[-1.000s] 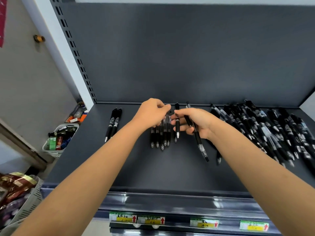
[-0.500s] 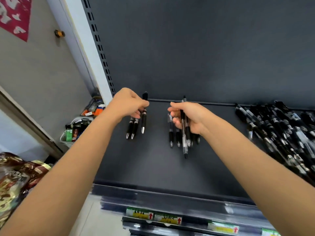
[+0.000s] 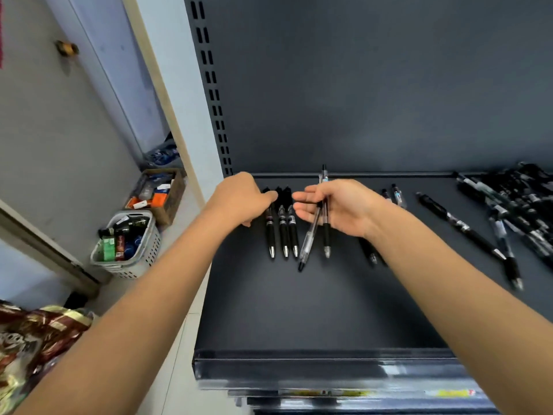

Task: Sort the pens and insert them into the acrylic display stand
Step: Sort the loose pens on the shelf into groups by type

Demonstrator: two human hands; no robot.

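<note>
Three black pens [image 3: 283,232] lie side by side on the left of the dark shelf [image 3: 299,310], tips toward me. My left hand [image 3: 242,200] hovers over their top ends with loosely curled fingers, fingertips touching the caps. My right hand [image 3: 341,208] holds two pens [image 3: 321,232] against its palm, one clear-bodied and one with a black grip, tips pointing down. A few more pens [image 3: 395,196] lie partly hidden behind my right wrist. A big pile of black pens [image 3: 514,208] covers the shelf's right side. No acrylic stand is in view.
A single black pen [image 3: 460,226] lies slanted between my right arm and the pile. Left of the shelf unit, on the floor, stand a white basket [image 3: 125,244] of bottles and a cardboard box [image 3: 158,193]. Patterned bags [image 3: 33,339] sit at lower left.
My left hand carried a black pen leftward and laid it beside the two at the left, making three. My right hand followed left with its two pens. The view swung left.
</note>
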